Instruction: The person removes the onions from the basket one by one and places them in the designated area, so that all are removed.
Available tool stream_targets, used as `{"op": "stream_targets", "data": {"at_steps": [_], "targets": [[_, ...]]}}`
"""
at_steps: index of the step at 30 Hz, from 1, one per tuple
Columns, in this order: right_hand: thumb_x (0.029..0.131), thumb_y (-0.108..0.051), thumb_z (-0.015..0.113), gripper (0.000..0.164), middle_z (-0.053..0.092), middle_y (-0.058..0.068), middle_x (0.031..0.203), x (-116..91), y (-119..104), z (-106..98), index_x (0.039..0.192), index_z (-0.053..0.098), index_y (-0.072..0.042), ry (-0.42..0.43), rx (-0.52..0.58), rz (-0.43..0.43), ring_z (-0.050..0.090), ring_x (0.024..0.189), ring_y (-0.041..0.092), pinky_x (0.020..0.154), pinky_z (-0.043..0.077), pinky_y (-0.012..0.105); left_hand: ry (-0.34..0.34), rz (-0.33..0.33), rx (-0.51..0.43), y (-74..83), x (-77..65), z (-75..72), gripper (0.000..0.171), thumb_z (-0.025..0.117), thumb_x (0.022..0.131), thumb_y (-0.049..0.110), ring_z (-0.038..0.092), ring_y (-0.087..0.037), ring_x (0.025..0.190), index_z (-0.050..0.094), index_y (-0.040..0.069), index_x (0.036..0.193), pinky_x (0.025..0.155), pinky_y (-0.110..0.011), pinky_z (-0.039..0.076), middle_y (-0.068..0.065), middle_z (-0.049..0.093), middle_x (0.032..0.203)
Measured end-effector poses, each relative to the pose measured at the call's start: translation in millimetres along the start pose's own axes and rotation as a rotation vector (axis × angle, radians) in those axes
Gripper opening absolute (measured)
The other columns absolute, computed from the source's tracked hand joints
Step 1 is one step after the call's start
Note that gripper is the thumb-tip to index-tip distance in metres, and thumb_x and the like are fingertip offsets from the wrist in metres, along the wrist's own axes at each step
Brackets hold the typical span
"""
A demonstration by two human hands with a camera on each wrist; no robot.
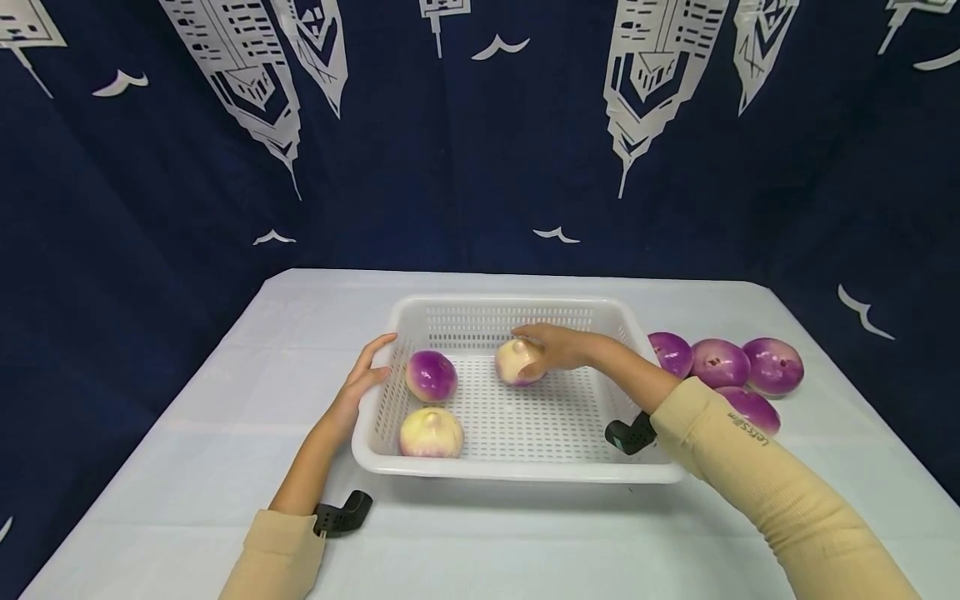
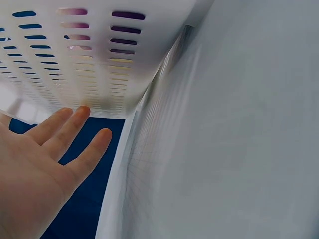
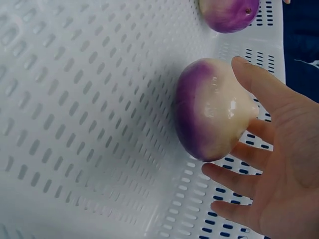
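A white perforated plastic basket (image 1: 517,471) stands on the table. My left hand (image 1: 360,386) is at its left side, fingers spread and fairly straight against the outer wall; the left wrist view shows this hand (image 2: 55,164) beside the slotted wall. Inside the basket, my right hand (image 1: 558,348) holds a purple-and-white turnip (image 1: 513,362), thumb on one side and fingers on the other. The right wrist view shows this turnip (image 3: 212,109) with its pale root tip towards the palm. A purple turnip (image 1: 431,377) and a paler turnip (image 1: 431,433) lie at the basket's left end.
Several purple turnips (image 1: 720,363) lie grouped on the table, just right of the basket and partly behind my right forearm. White cloth covers the table (image 1: 480,542). A dark blue curtain (image 1: 465,167) with pale printed shapes hangs behind it.
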State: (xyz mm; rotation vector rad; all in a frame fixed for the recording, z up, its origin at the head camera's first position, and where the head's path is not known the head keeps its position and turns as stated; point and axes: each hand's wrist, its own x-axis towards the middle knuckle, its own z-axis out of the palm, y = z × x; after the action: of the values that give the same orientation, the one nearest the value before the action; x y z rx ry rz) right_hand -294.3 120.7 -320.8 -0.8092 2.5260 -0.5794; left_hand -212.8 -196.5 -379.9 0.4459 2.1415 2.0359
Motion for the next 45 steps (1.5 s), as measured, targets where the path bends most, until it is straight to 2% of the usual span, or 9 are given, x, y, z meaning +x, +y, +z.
{"op": "stream_targets", "data": {"at_steps": [5, 12, 20, 29, 36, 45], "targets": [[0.081, -0.026, 0.065, 0.073, 0.033, 0.024, 0.141, 1.1, 1.2, 3.8, 0.138, 0.03, 0.004, -0.011, -0.05, -0.047, 0.028, 0.132, 0.038, 0.109, 0.025, 0.05, -0.001, 0.001, 0.001, -0.6, 0.0, 0.3, 0.056, 0.03, 0.089, 0.02, 0.035, -0.044, 0.122, 0.014, 0.022, 0.143, 0.089, -0.051, 0.045, -0.019, 0.02, 0.145], [0.078, -0.027, 0.068, 0.073, 0.039, 0.023, 0.136, 3.5, 2.4, 5.9, 0.136, 0.034, 0.003, 0.024, -0.1, -0.07, 0.035, 0.127, 0.036, 0.104, 0.032, 0.049, 0.006, -0.004, 0.016, 0.7, 0.4, 1.1, 0.056, 0.03, 0.089, 0.02, 0.036, -0.043, 0.121, 0.015, 0.023, 0.143, 0.089, -0.05, 0.045, -0.018, 0.021, 0.145], [0.076, -0.023, 0.071, 0.076, 0.037, 0.024, 0.135, 3.4, 2.7, 8.2, 0.137, 0.033, -0.001, 0.039, -0.08, -0.036, 0.04, 0.123, 0.035, 0.103, 0.035, 0.05, 0.005, -0.008, 0.028, 1.4, 1.4, 0.6, 0.056, 0.03, 0.089, 0.022, 0.036, -0.043, 0.121, 0.015, 0.025, 0.143, 0.089, -0.051, 0.045, -0.016, 0.019, 0.145], [0.074, -0.026, 0.072, 0.074, 0.04, 0.019, 0.136, 0.7, -2.4, 5.8, 0.137, 0.037, -0.005, 0.059, -0.124, -0.002, 0.043, 0.122, 0.034, 0.102, 0.036, 0.049, 0.008, -0.003, 0.039, 3.0, 1.3, 1.1, 0.056, 0.03, 0.089, 0.021, 0.037, -0.042, 0.12, 0.015, 0.024, 0.143, 0.089, -0.05, 0.045, -0.017, 0.02, 0.144], [0.074, -0.027, 0.072, 0.075, 0.041, 0.018, 0.135, -1.4, -0.4, -0.6, 0.137, 0.037, -0.006, 0.091, -0.103, -0.038, 0.046, 0.119, 0.032, 0.099, 0.039, 0.047, 0.003, 0.008, 0.029, 0.7, 0.8, 0.9, 0.056, 0.03, 0.089, 0.02, 0.038, -0.039, 0.12, 0.015, 0.023, 0.143, 0.089, -0.048, 0.045, -0.018, 0.021, 0.144], [0.076, -0.025, 0.071, 0.072, 0.042, 0.02, 0.135, -5.9, -2.7, -8.9, 0.136, 0.038, -0.004, 0.142, -0.062, -0.101, 0.045, 0.119, 0.032, 0.098, 0.041, 0.046, 0.006, 0.006, 0.022, -1.2, 0.2, 0.8, 0.055, 0.03, 0.089, 0.021, 0.037, -0.042, 0.12, 0.015, 0.023, 0.143, 0.089, -0.05, 0.045, -0.018, 0.021, 0.144]]}}
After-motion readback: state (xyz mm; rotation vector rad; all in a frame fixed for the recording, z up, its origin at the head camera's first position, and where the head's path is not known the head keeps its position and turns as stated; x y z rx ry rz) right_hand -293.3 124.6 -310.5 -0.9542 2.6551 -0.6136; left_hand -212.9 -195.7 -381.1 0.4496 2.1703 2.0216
